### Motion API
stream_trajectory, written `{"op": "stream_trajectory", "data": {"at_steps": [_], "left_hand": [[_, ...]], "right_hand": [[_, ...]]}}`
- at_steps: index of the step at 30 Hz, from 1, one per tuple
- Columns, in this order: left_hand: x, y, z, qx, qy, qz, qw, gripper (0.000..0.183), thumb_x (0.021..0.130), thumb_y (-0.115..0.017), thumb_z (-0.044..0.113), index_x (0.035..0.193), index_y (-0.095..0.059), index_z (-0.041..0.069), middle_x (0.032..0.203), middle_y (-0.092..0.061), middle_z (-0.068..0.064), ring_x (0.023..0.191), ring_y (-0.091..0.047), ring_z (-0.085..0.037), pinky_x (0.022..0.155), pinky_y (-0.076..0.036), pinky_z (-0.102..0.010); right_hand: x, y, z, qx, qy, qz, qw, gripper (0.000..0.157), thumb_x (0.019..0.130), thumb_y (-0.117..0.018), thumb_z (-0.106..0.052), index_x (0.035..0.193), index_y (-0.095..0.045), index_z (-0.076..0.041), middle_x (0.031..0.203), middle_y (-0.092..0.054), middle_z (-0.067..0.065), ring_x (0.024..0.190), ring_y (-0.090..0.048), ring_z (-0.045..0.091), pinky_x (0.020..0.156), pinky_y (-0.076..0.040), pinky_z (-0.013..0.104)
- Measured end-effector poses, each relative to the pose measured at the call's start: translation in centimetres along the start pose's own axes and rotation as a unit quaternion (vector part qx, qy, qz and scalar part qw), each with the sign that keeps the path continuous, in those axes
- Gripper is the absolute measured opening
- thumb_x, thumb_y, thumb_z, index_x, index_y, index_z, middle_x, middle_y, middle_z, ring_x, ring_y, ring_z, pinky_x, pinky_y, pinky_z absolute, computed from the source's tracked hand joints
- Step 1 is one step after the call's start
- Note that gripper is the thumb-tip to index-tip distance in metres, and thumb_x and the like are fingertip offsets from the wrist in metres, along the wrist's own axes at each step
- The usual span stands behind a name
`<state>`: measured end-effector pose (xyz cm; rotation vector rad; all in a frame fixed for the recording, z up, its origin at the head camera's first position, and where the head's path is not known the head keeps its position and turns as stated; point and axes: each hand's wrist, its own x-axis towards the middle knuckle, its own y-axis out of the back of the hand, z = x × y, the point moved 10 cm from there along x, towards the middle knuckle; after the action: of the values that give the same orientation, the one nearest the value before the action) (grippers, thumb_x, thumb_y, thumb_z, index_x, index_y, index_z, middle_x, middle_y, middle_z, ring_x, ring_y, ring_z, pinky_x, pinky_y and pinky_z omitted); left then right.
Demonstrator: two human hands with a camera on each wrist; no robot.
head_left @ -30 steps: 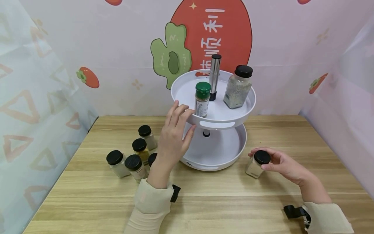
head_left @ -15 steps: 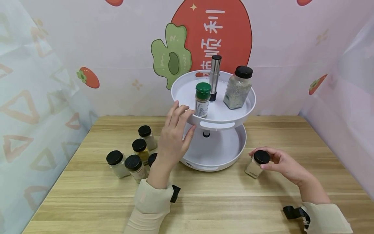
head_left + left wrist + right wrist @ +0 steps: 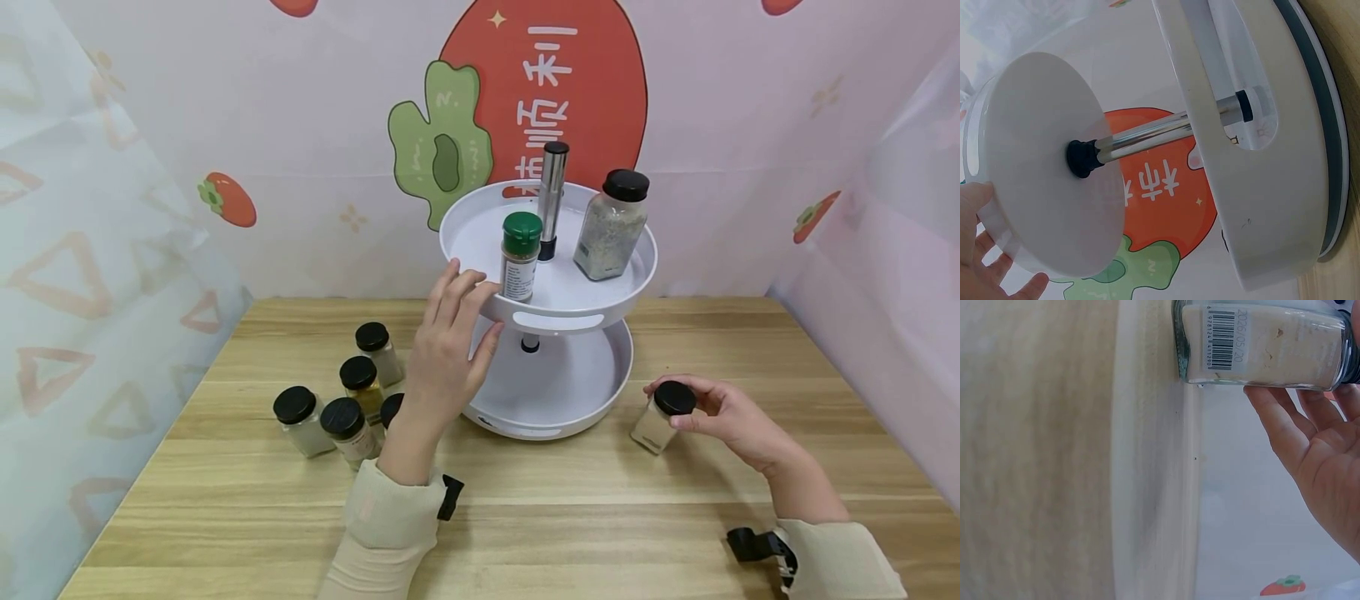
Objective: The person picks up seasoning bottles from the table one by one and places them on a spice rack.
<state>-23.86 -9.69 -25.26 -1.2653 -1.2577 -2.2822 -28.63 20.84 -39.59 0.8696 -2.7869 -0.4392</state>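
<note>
My right hand [image 3: 738, 425] holds a small glass spice jar [image 3: 652, 429] with a black lid, thumb and fingers round its upper part. The jar leans a little, its base close over the wooden table right of the stand. Beige powder and a barcode label [image 3: 1225, 339] show in the right wrist view. Stretched fingers of my left hand [image 3: 442, 358] rest at the left rim of the white two-tier tray stand [image 3: 558, 321], thumb below. On the upper tier stand a green-capped shaker [image 3: 519, 258] and a large black-lidded jar [image 3: 611, 225]. A metal post [image 3: 1147, 136] joins the tiers.
Several black-lidded spice jars [image 3: 300, 421] stand grouped on the table [image 3: 570, 533] left of the stand, one partly hidden behind my left wrist. A printed cloth [image 3: 322, 125] hangs behind the table and along its sides.
The jar in my right hand has risen slightly and tilts more, its lid shifting a little up and right. My left hand and the stand stay in place.
</note>
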Motion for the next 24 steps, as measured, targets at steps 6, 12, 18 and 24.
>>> {"op": "stream_trajectory", "data": {"at_steps": [6, 12, 18, 24], "left_hand": [[0.0, 0.0, 0.0, -0.001, 0.004, -0.005, 1.0, 0.041, 0.095, -0.066, 0.014, 0.134, -0.052, 0.01, 0.14, -0.05, -0.011, 0.148, -0.032, -0.033, 0.123, -0.031, -0.037], [0.0, -0.1, 0.0, 0.0, 0.004, -0.005, 1.0, 0.041, 0.095, -0.066, 0.014, 0.134, -0.052, 0.01, 0.14, -0.051, -0.011, 0.148, -0.032, -0.033, 0.123, -0.03, -0.037], [0.0, 0.0, -0.1, -0.001, 0.004, -0.003, 1.0, 0.041, 0.095, -0.066, 0.014, 0.134, -0.052, 0.01, 0.139, -0.051, -0.011, 0.148, -0.031, -0.033, 0.123, -0.031, -0.037], [0.0, -0.1, -0.1, 0.002, 0.004, -0.004, 1.0, 0.041, 0.096, -0.066, 0.014, 0.134, -0.052, 0.01, 0.14, -0.051, -0.011, 0.149, -0.03, -0.031, 0.123, -0.03, -0.036]], "right_hand": [[0.0, 0.2, -0.2, -0.01, 0.004, 0.014, 1.0, 0.041, 0.093, -0.061, 0.006, 0.133, -0.054, 0.008, 0.131, -0.067, -0.006, 0.119, -0.055, 0.0, 0.09, -0.049, 0.017], [0.0, 0.7, -0.2, 0.019, 0.007, 0.028, 0.999, 0.041, 0.094, -0.059, 0.007, 0.134, -0.053, 0.009, 0.127, -0.068, -0.009, 0.116, -0.056, 0.001, 0.088, -0.052, 0.018], [0.1, 1.4, -1.4, 0.089, 0.042, 0.044, 0.994, 0.04, 0.095, -0.052, 0.013, 0.135, -0.05, 0.011, 0.126, -0.07, -0.004, 0.116, -0.06, 0.003, 0.09, -0.054, 0.017], [0.3, 2.4, -3.0, 0.126, 0.066, 0.066, 0.988, 0.04, 0.095, -0.048, 0.016, 0.134, -0.052, 0.011, 0.125, -0.07, 0.0, 0.119, -0.062, 0.006, 0.092, -0.053, 0.016]]}}
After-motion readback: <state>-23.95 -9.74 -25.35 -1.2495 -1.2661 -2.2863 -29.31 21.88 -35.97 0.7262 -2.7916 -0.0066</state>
